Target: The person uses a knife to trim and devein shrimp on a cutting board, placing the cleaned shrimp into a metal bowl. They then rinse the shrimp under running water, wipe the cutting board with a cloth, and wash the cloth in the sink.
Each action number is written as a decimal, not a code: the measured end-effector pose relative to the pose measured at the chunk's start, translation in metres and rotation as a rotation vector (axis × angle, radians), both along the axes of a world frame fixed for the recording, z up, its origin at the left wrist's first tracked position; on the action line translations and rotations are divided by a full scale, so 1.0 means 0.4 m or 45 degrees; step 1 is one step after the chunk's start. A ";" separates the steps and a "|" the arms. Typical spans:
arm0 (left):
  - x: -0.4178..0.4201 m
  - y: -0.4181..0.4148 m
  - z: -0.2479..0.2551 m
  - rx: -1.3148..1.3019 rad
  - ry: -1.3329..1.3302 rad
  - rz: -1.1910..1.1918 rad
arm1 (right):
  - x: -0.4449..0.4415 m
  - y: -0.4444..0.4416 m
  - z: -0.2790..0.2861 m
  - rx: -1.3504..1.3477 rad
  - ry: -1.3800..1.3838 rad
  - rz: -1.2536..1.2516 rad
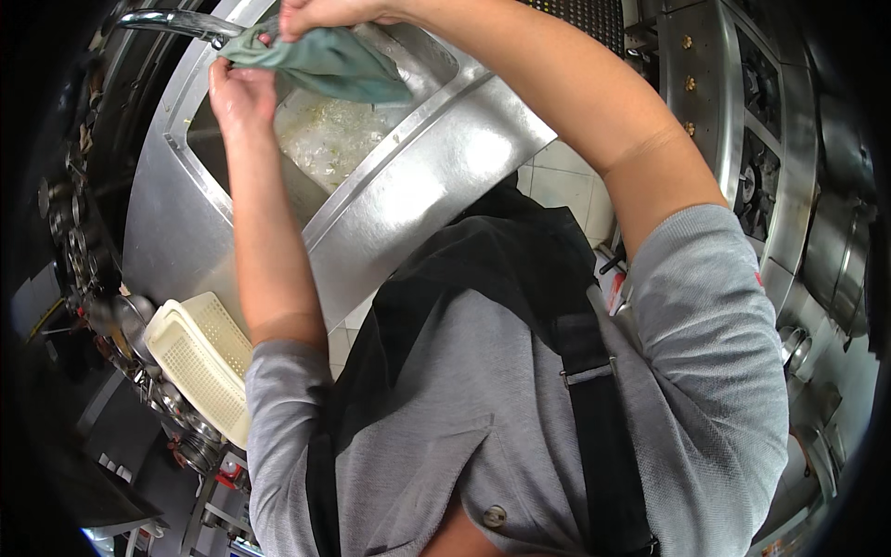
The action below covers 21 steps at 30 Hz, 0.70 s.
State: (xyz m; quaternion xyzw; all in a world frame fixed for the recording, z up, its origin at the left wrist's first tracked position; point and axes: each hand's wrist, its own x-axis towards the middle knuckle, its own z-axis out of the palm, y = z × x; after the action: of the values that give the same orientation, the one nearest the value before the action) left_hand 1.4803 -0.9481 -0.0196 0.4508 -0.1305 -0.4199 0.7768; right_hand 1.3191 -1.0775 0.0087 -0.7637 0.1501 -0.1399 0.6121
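A wet green cloth [334, 66] hangs over the basin of a stainless steel sink [418, 188]. My left hand [243, 97] grips its left end from below, close to the mouth of a chrome faucet [177, 23]. Above it, my right hand [313, 15] pinches the upper edge of the same cloth, partly cut off by the top of the picture. Under the cloth, cloudy water [330, 136] with small green and yellow scraps lies in the basin. The cloth hides part of the basin and some of my fingers.
A cream perforated plastic basket [198, 362] stands at the left end of the sink counter. Metal pots and pans [132, 320] line the left side. To the right is a gas stove [755, 174] with brass-coloured knobs. White floor tiles [564, 184] show beneath.
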 end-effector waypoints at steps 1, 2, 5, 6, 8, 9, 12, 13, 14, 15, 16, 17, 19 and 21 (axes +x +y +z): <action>-0.014 -0.018 -0.018 -0.036 0.118 0.102 | 0.022 0.032 -0.004 0.147 -0.107 -0.007; -0.058 -0.048 -0.011 -0.057 0.267 0.207 | 0.027 0.071 0.002 0.287 -0.210 -0.035; 0.019 -0.088 -0.169 -0.779 0.515 -0.166 | 0.049 0.213 0.053 -0.116 -0.277 -0.270; 0.048 -0.094 -0.227 -1.098 0.589 -0.342 | 0.074 0.213 0.044 -0.354 -0.150 -0.401; -0.096 -0.157 -0.136 -0.443 0.402 -0.276 | 0.055 0.092 -0.013 -0.543 0.030 -0.809; -0.120 -0.114 -0.083 -0.110 0.291 -0.209 | 0.064 0.071 -0.013 -0.449 -0.014 -0.907; -0.114 -0.073 0.010 0.190 -0.168 -0.047 | -0.005 0.006 -0.015 -0.469 -0.011 -0.507; -0.031 -0.053 -0.019 0.096 -0.176 0.055 | 0.007 0.033 0.006 -0.579 -0.006 -0.319; -0.039 -0.047 -0.005 -0.040 -0.173 -0.018 | -0.001 0.036 0.012 -0.685 0.012 -0.172; -0.051 -0.048 0.022 -0.188 -0.180 -0.099 | 0.040 -0.006 0.013 -0.715 -0.054 -0.051; -0.053 -0.041 0.018 -0.204 -0.181 -0.206 | 0.076 -0.020 0.034 -0.742 -0.123 0.088; -0.056 -0.034 0.015 -0.219 -0.182 -0.315 | 0.100 -0.031 0.052 -0.856 -0.092 -0.141; -0.135 -0.033 0.031 -0.210 -0.139 -0.266 | 0.120 -0.088 0.135 -0.676 -0.208 0.000; -0.091 -0.013 -0.047 0.133 -0.490 -0.433 | 0.092 -0.119 0.251 -0.945 -0.301 -0.062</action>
State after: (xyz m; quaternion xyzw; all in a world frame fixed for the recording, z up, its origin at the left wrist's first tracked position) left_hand 1.4438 -0.9532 -0.0384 0.5333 -0.3281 -0.4572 0.6316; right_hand 1.3561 -1.1250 0.1091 -0.9080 0.0361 -0.2862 0.3037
